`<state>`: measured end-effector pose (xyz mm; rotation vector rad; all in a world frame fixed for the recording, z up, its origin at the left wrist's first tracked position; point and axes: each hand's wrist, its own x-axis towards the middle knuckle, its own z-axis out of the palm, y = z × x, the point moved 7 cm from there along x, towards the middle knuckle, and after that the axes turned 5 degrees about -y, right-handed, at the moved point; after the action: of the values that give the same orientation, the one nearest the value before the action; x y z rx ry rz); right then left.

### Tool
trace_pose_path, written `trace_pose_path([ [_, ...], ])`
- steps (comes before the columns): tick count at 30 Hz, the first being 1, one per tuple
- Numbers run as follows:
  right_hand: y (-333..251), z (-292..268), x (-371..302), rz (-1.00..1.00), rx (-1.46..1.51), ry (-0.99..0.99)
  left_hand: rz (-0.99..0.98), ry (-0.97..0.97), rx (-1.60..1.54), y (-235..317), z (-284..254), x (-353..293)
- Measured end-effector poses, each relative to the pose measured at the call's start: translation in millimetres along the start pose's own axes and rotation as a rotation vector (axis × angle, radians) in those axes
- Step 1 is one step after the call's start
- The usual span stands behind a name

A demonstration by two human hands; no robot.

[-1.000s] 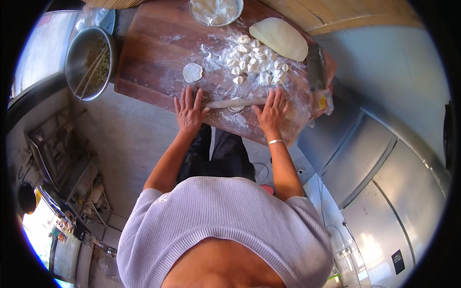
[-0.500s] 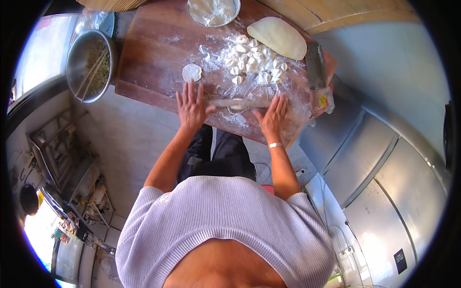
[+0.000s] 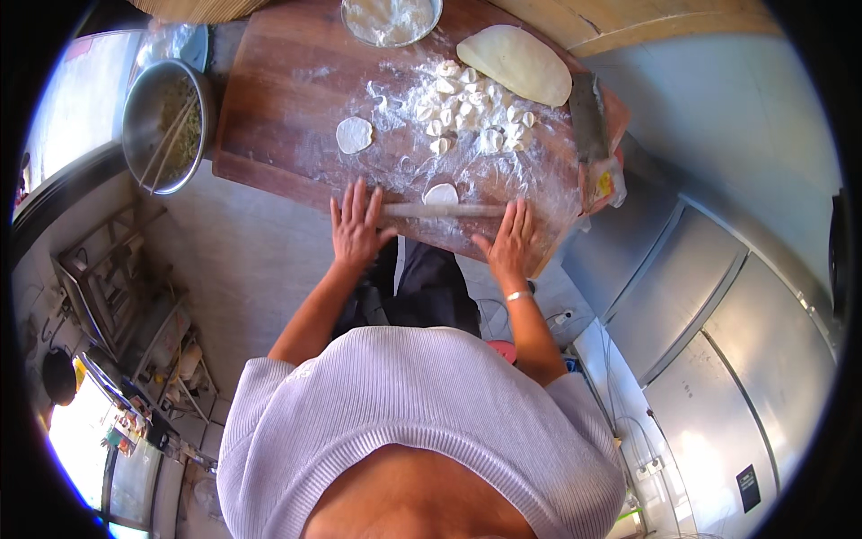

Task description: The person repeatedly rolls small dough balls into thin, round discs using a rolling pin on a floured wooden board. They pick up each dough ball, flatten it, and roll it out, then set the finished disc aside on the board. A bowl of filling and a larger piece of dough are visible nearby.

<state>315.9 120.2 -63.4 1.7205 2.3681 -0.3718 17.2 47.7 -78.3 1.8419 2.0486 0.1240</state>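
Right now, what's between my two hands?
In the head view, a rolling pin spans between them, with a dough round showing just beyond its middle.

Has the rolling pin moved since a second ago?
Yes: the rolling pin has moved toward the person, closer to the near edge of the wooden board.

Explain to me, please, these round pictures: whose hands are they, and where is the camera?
A wide fisheye camera worn on a person's head looks down, so edges bend. No machine is here: the left hand and right hand are that person's own, bare. Both lie palm down, fingers stretched, at the ends of a rolling pin by the near edge of a flat dough round. On the floury wooden board are also another dough round, small dough pieces, a large dough slab and a bowl of flour.
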Motion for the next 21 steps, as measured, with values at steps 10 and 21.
trace_pose_path([
  [10,4,11,-43,0.036,0.037,-0.182,0.005,-0.003,-0.004,8,-5,-20],
  [21,-93,-14,35,-0.46,0.165,-0.074,0.01,0.206,-0.044,-4,-30,-26],
])
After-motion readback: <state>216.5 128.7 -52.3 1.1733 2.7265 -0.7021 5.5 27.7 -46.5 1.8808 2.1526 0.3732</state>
